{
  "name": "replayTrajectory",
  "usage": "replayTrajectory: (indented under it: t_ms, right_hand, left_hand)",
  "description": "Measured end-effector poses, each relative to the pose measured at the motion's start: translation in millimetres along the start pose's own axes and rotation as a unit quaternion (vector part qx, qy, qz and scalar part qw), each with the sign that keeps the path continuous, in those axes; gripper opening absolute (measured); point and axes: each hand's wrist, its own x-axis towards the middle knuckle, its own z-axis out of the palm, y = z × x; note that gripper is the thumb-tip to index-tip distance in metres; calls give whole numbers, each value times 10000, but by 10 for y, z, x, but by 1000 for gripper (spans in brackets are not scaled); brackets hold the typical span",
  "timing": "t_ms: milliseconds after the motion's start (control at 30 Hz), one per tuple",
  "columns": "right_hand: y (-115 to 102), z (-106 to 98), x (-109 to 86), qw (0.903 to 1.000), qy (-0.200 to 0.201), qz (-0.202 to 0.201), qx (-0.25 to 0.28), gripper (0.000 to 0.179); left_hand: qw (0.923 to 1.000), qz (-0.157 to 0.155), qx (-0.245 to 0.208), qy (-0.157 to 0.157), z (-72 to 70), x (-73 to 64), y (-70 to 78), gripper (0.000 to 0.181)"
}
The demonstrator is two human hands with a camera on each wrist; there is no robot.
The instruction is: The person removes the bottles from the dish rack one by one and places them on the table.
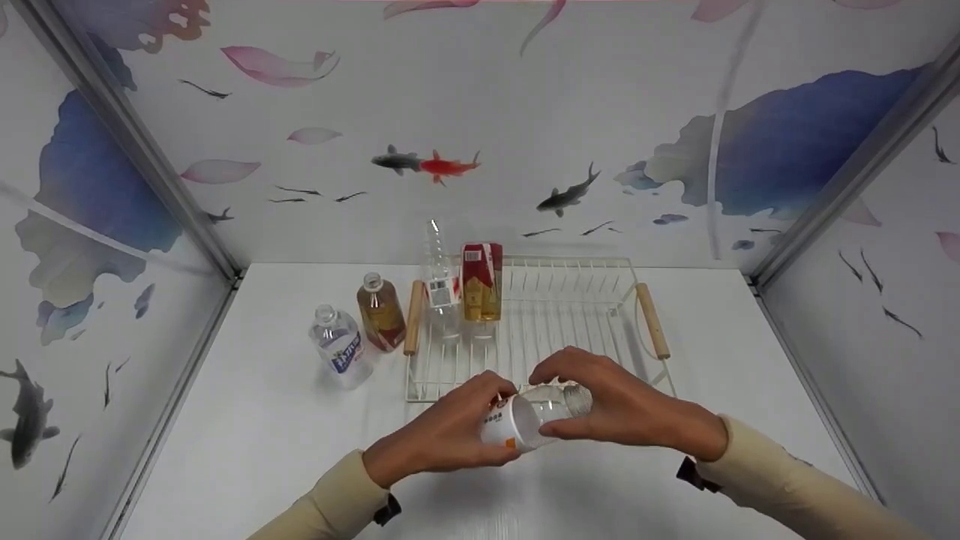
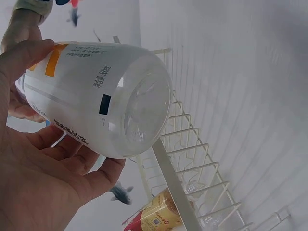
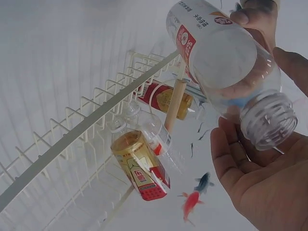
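The clear bottle with the white label [image 1: 532,421] was held off the bench [image 1: 262,450] at the near edge of the wire rack [image 3: 77,134], tipped well off upright, its threaded mouth [image 3: 269,120] uncapped. The left hand's grip [image 1: 454,427] was curled round the labelled base half; the right hand's grip [image 1: 622,405] was closed about the neck end, thumb and fingers on opposite sides.

Good handling seemed to call for a firm left hold on the base, with the right steering the neck lightly. The thin wall looked likely to dent under a hard squeeze, and the smooth label might slip if both hands loosened together. Keeping the base clear of the rack's near edge seemed wise.

Inside the rack's left end sat a red-and-gold bottle [image 1: 482,281] and a tall clear bottle [image 1: 441,289], close together. Outside it, past the left wooden handle [image 1: 414,319], a brown bottle [image 1: 382,315] and a purple-labelled bottle [image 1: 341,349] stood side by side; a careless left elbow could have caught these.
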Motion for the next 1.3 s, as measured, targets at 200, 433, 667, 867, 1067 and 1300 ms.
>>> replayTrajectory:
  t_ms: [200, 433, 667, 867, 1067, 1300]
  right_hand:
    - [26, -19, -3, 9999, 89, -107, 4, 48]
    - [56, -8, 1, 9999, 108, -107, 3, 48]
    - [71, -8, 11, 9999, 149, 32, 45, 49]
    - [97, -5, 31, 9997, 201, 88, 84, 50]
    - [138, -18, 59, 9991, 356, 118, 192, 49]
    - [220, -35, 108, 9977, 489, 275, 372, 46]
  left_hand:
    - [9999, 67, 122, 74, 5, -69, -36, 67]
    - [9997, -35, 37, 238, -2, -151, -78, 64]
    - [9990, 52, -47, 442, 5, -226, -131, 63]
    - [9977, 156, -196, 637, 19, -312, -180, 62]
    - [9955, 115, -445, 823, 77, -396, -252, 63]
    - [9925, 273, -755, 918, 226, -448, -335, 64]
